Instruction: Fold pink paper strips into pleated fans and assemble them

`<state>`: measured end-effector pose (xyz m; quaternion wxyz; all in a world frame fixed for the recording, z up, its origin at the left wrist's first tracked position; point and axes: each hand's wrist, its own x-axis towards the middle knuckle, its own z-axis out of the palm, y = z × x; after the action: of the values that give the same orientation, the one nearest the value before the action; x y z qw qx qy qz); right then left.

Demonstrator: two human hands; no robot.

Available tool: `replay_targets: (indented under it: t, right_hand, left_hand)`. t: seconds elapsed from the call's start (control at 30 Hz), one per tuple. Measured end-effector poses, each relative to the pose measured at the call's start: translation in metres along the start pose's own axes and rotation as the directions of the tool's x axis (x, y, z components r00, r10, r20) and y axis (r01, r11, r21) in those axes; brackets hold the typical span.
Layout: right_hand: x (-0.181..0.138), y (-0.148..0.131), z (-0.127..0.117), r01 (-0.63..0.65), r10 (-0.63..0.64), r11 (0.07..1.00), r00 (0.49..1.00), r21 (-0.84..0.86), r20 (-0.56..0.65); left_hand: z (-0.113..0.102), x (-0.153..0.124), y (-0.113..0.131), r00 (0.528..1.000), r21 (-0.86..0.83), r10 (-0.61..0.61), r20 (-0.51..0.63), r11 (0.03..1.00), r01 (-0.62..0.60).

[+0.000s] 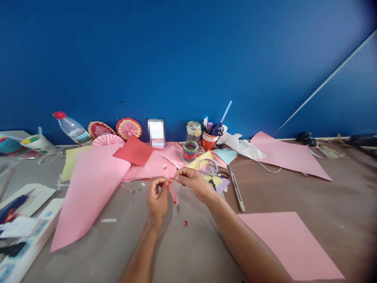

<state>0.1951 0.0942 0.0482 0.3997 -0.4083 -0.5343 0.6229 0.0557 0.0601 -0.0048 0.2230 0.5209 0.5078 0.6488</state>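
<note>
Above the middle of the table, my left hand (158, 198) and my right hand (194, 183) meet with fingertips pinched. Between them is a narrow pink paper strip (173, 194), slanting from upper left to lower right, with red bits near its ends. Both hands are closed on its middle, where a small red and yellow piece shows, partly hidden by my fingers. A small red paper scrap (185, 223) lies just below. Beyond my hands are pink sheets (150, 165) and a red paper piece (134, 151).
Right of my hands lie a utility knife (236, 188) and a pink sheet (291, 239). Behind stand a red cup of tools (209, 140), a jar (193, 131), tape rolls (190, 151), a phone (156, 133), paper fans (129, 129) and a bottle (72, 129). A power strip (44, 224) sits left.
</note>
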Motion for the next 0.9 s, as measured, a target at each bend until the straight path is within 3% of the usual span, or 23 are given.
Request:
replay_targets:
  t: [0.13,0.23,0.57,0.67,0.77,0.83,0.9]
  right_hand:
    - [-0.002,0.001,0.003,0.047,-0.046,0.966,0.999,-0.255,0.010]
    - [-0.004,0.001,0.007,0.112,-0.122,0.924,0.993,-0.364,-0.003]
    - [-0.006,0.000,0.012,0.199,-0.270,0.793,0.962,-0.576,-0.039]
    - [-0.007,-0.002,0.009,0.164,-0.218,0.842,0.975,-0.514,-0.047]
    - [-0.006,-0.007,0.002,0.089,-0.106,0.954,0.993,-0.287,-0.045]
    - [-0.005,-0.008,-0.002,0.087,-0.099,0.975,0.994,-0.204,-0.054]
    - [-0.004,-0.008,-0.002,0.124,-0.142,0.963,0.988,-0.237,-0.059]
  left_hand:
    - [0.003,-0.001,0.001,0.984,-0.096,-0.177,0.011,0.980,0.177]
    - [0.004,-0.001,0.004,0.974,-0.131,-0.225,0.013,0.966,0.225]
    - [0.005,-0.007,0.000,0.995,-0.006,-0.092,0.045,0.996,0.093]
    - [0.003,-0.006,-0.002,0.996,0.008,-0.067,0.054,0.998,0.067]
    - [0.002,-0.004,-0.001,0.999,0.000,-0.022,0.039,1.000,0.022]
    - [0.002,-0.003,0.000,1.000,-0.003,-0.002,0.028,1.000,0.002]
    - [0.002,-0.003,0.000,1.000,0.012,-0.001,0.026,1.000,0.000]
